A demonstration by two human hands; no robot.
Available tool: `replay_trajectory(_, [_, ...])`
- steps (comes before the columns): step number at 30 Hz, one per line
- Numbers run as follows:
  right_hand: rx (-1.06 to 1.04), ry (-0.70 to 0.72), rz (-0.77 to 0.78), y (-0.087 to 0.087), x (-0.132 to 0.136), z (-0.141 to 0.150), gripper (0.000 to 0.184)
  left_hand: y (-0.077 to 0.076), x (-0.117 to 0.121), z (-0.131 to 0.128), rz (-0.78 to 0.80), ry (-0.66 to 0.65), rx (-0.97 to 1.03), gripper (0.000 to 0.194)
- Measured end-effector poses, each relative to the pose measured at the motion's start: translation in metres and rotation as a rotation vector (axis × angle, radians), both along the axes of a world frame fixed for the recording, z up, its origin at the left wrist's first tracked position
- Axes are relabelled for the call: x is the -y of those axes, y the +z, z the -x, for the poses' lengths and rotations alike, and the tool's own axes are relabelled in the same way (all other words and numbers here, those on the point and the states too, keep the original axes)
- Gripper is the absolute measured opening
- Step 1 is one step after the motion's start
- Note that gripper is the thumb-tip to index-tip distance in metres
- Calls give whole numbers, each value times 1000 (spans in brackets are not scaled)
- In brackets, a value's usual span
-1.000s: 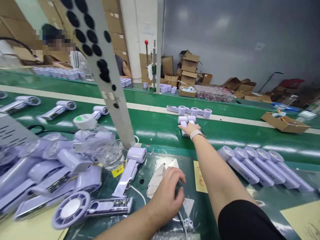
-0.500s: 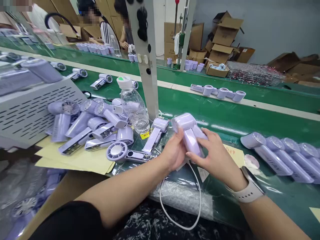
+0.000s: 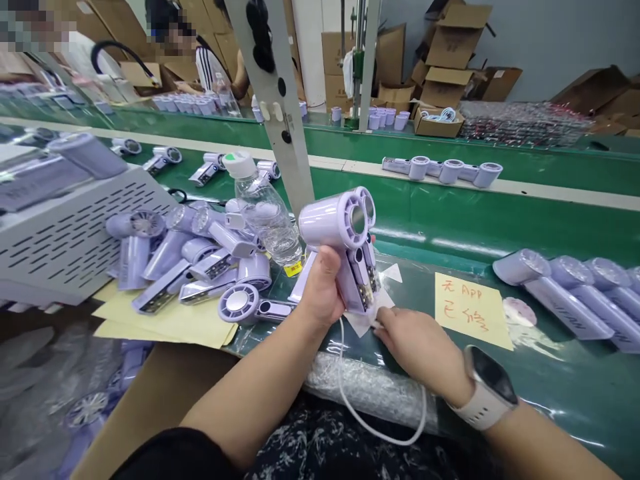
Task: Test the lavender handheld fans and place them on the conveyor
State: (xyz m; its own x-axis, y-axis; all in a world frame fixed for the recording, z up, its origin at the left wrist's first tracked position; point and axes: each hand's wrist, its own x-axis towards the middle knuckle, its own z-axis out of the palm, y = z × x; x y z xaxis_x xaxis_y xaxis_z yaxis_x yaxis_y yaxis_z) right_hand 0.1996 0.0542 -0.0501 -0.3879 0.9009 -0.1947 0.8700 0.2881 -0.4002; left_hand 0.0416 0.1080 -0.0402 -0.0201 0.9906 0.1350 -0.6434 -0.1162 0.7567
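Note:
My left hand (image 3: 323,287) is wrapped round a light purple handheld fan (image 3: 327,219), holding it upright with its round grille turned to the right. The open side of its handle bares circuit parts. Close behind shows a second purple fan (image 3: 369,205); I cannot tell whether it is held too. At the handle's lower end, my right hand (image 3: 413,340) pinches the end of a white cable (image 3: 395,440). Whether the plug sits in the fan is hidden by the fingers. The cable loops down over the bench edge.
More purple fans (image 3: 237,303) lie heaped at left beside a grey vented box (image 3: 100,233). A water bottle (image 3: 270,220) leans by a metal post (image 3: 280,100). At right are a handwritten yellow note (image 3: 473,310) and a row of fans (image 3: 565,303). Co-workers sit across the green line.
My left hand has raised and turned the fan so its grille and open handle show. My right hand has moved from the fan's side down to the cable end at its base.

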Motion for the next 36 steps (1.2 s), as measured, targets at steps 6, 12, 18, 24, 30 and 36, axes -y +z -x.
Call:
replay_trajectory(6, [-784,28,577,12,7,-6,20,9,-1,3,-32,-18,41,71])
replay_trajectory(12, [-1064,-13,375,1,15,8,37,10,3,-2,-34,-38,77,76])
replay_trajectory(18, [-1068,-37,359,3,14,9,48,4,0,-5,-116,-10,34,76])
replay_trajectory(24, [-1186,-180,399,-4,21,14,50,0,1,-5,-135,-33,26,74])
replay_trajectory(30, [-1157,-154,292,-6,21,16,44,-4,5,-9,-129,14,31,76])
replay_trajectory(36, [-1028,68,-74,0,21,15,31,5,8,-6,-50,3,180,72])
